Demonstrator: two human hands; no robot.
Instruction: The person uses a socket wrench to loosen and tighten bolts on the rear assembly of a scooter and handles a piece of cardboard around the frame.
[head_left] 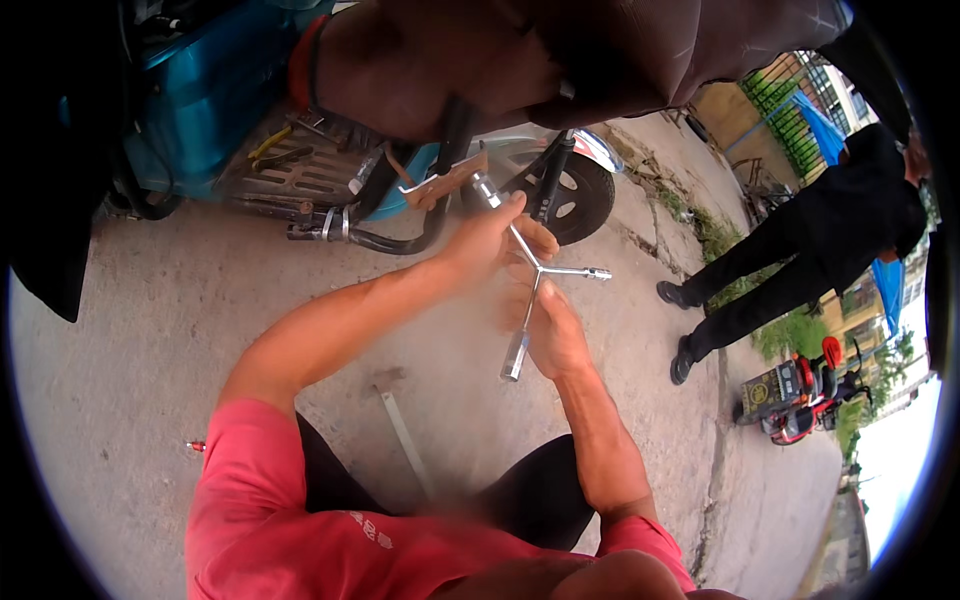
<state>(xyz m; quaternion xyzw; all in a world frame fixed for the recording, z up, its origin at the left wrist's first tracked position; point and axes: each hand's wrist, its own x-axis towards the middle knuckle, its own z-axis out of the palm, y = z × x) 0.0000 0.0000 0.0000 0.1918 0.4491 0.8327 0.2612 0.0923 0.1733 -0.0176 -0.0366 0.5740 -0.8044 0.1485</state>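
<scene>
My left hand [485, 230] is closed round the upper arm of a chrome Y-shaped socket wrench [540, 270], whose top socket is at a rusty metal bracket [445, 183] under a brown padded seat or cover [620, 50] of a blue scooter [190, 110]. Whether the socket sits on a bolt I cannot tell. My right hand [553, 330] is closed at the wrench below its hub, beside the long lower arm. Its fingers are partly hidden and blurred. A pale flat metal bar [405, 430] with a blurred end lies on the ground between my knees.
Tools [270, 155] lie on the scooter's floorboard, with the wheel [580, 200] to its right. At right a person in black [830, 220] stands near a parked red scooter [800, 400]. Cracked concrete [140, 380] with weeds along the right runs beneath, and a fence [780, 120] stands beyond.
</scene>
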